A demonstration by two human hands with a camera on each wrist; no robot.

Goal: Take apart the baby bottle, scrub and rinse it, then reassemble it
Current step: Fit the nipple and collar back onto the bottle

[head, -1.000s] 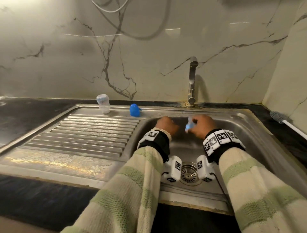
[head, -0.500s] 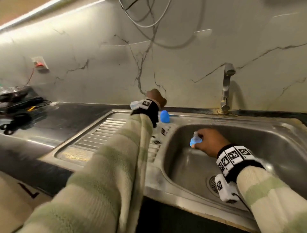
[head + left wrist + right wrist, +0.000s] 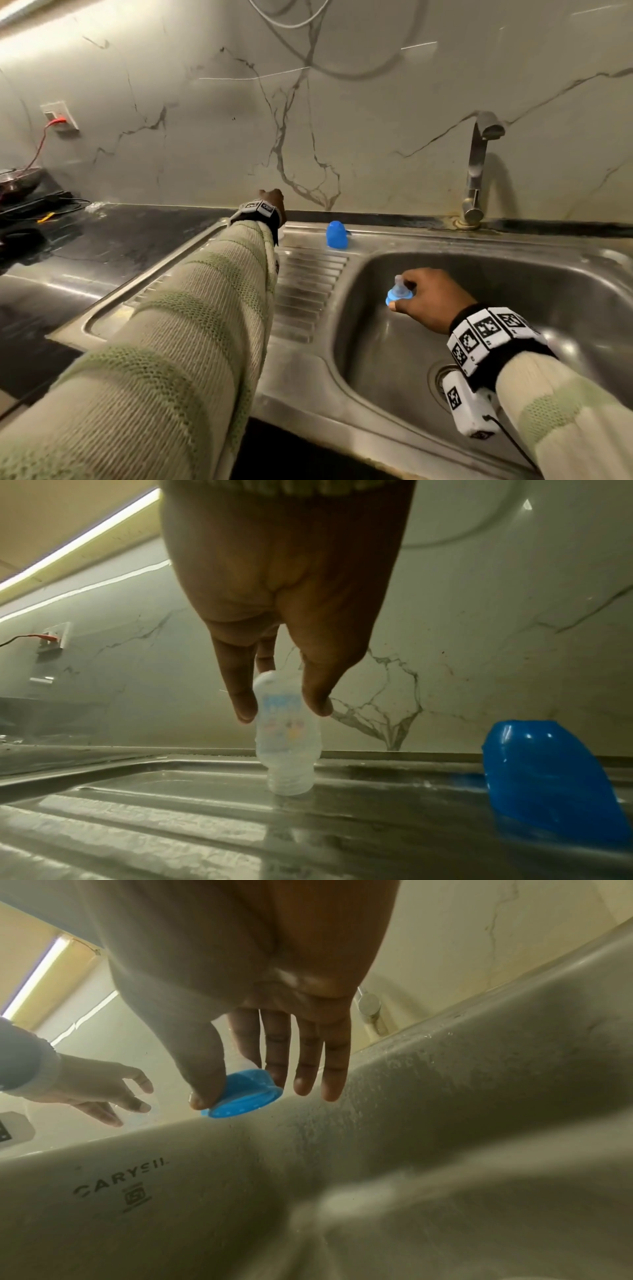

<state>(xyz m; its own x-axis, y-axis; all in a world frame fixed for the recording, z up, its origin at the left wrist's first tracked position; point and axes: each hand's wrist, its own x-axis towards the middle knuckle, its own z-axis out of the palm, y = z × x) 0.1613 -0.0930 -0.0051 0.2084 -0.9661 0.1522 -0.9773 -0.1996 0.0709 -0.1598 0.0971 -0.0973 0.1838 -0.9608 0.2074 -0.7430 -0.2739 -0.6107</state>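
The clear bottle body (image 3: 289, 750) stands mouth-down on the ribbed drainboard (image 3: 171, 818). My left hand (image 3: 281, 710) reaches down over it, thumb and fingers pressed against either side of its upper end. In the head view my left hand (image 3: 272, 202) and wrist hide nearly all of the bottle. A blue cap (image 3: 336, 234) (image 3: 548, 783) sits just to the right on the sink ledge. Over the basin, my right hand (image 3: 402, 294) (image 3: 240, 1085) pinches the blue screw ring with its clear nipple (image 3: 394, 297) (image 3: 246, 1099) between thumb and forefinger.
The steel sink basin (image 3: 513, 291) has a drain (image 3: 442, 377) under my right wrist. A tap (image 3: 478, 171) stands at the back rim. Black counter (image 3: 102, 246) lies to the left, with cables and a wall socket (image 3: 58, 116) beyond.
My left hand left the basin, crossed to the drainboard and came down onto the bottle body. My right hand stayed over the basin holding the ring and nipple. The view swung left.
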